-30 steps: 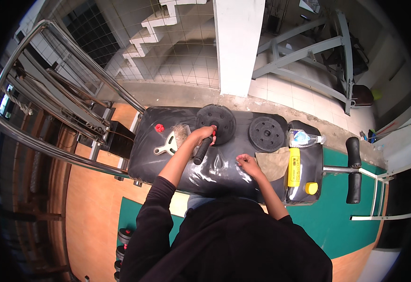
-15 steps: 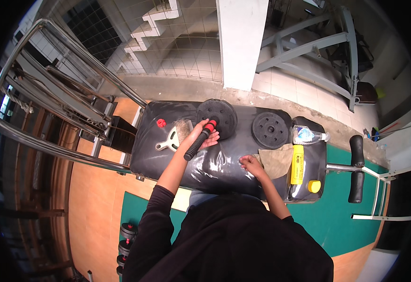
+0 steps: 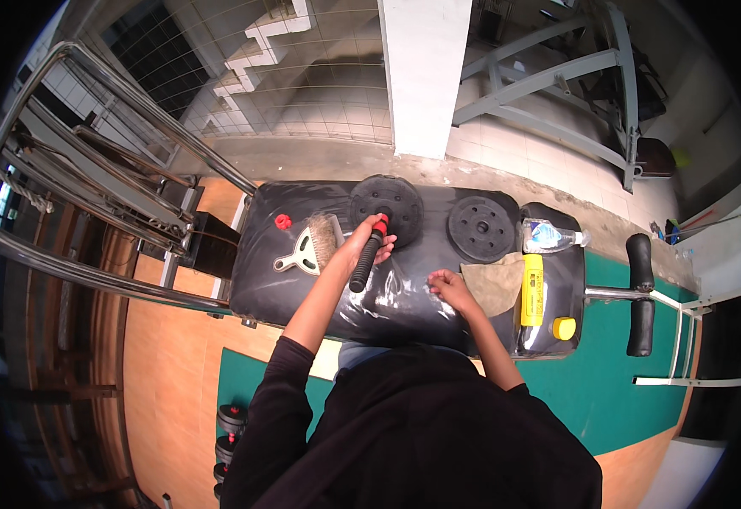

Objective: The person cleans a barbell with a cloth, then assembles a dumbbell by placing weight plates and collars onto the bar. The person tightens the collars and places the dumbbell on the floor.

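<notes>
My left hand (image 3: 370, 243) is closed round a dumbbell bar (image 3: 366, 263) with a red collar and a black ridged end pointing toward me. The bar's far end meets the middle of a round black weight plate (image 3: 397, 199); the hand and collar partly hide how they join. Loosely curled, my right hand (image 3: 450, 290) hovers over the black padded bench (image 3: 302, 297), thumb and fingers apart with nothing visible in them. It is beside a beige cloth (image 3: 493, 284). A second weight plate (image 3: 482, 228) lies flat beyond it. Left of my left hand lie a brush (image 3: 307, 250) and a red nut (image 3: 283, 221).
On the bench's right end lie a clear plastic bottle (image 3: 553, 237), a yellow tube (image 3: 532, 290) and a yellow cap (image 3: 564, 328). Chrome rails (image 3: 133, 276) rise at the left. Padded rollers (image 3: 640, 327) stick out at the right. Dumbbells (image 3: 231, 417) stand on the floor, lower left.
The bar's near end has swung to the right and now points more directly toward me. My right hand's fingers have loosened a little. The whole view has shifted slightly.
</notes>
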Demonstrator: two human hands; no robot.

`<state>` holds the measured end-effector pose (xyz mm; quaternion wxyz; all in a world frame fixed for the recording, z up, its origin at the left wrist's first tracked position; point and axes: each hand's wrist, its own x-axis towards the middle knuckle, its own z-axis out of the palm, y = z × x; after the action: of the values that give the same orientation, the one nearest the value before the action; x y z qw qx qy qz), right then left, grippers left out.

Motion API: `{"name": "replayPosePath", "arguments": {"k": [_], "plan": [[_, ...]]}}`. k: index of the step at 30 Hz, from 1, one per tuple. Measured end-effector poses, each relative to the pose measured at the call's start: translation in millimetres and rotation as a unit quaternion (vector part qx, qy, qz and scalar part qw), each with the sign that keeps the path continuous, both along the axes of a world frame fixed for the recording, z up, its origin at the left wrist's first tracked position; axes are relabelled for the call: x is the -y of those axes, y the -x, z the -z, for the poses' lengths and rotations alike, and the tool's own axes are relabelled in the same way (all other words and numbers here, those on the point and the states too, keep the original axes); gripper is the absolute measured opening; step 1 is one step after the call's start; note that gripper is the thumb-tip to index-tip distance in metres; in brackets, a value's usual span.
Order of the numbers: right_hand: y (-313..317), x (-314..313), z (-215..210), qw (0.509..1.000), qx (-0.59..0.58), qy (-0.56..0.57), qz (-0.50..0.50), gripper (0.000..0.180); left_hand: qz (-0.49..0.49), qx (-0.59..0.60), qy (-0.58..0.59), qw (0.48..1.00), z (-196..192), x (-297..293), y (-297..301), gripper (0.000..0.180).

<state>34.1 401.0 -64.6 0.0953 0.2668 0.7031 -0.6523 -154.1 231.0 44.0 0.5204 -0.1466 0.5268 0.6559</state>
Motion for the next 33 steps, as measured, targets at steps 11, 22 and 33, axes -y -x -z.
{"name": "replayPosePath", "arguments": {"k": [11,22,33], "plan": [[40,-48,-53,0.830,0.042,-0.555,0.022,0.073,0.022,-0.011,-0.019,1.000,7,5,3,0.037],[36,-85,-69,0.835,-0.034,-0.548,0.025,0.071,-0.030,0.003,-0.064,0.998,33,-36,-20,0.020],[-85,-46,-142,0.906,-0.152,0.229,0.323,0.062,-0.187,-0.067,-0.002,0.980,21,-86,-75,0.029]]}}
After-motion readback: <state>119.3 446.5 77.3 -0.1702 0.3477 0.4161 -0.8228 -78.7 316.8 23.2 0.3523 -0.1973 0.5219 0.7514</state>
